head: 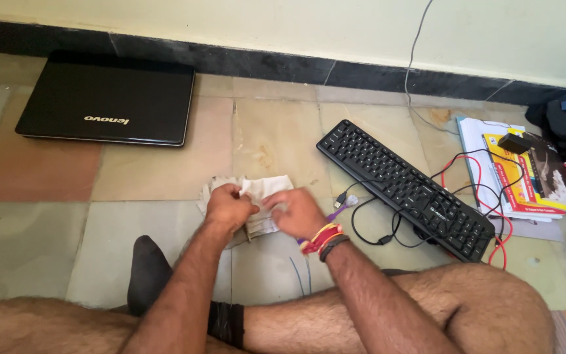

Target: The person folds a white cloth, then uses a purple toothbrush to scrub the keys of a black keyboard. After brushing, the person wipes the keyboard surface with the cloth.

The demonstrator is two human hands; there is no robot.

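Both hands work a crumpled white cloth (251,196) on the tiled floor (34,249), at the centre of the view. The left hand (229,204) pinches a fold in a narrow grip; the right hand (298,211) is blurred but seems closed on the cloth too. The keyboard (404,187) lies at three o'clock, its cable (388,233) looping close, so a wide sweep might snag it. The cloth looks worn, stained and bunched

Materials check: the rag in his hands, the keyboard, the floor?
Rag: soft woven cloth, off-white and stained; it creases and bunches under the left hand and right hand. Keyboard: likely matte black plastic, moulded keys. Floor: stone-like tiles, mottled and worn, visible joints.
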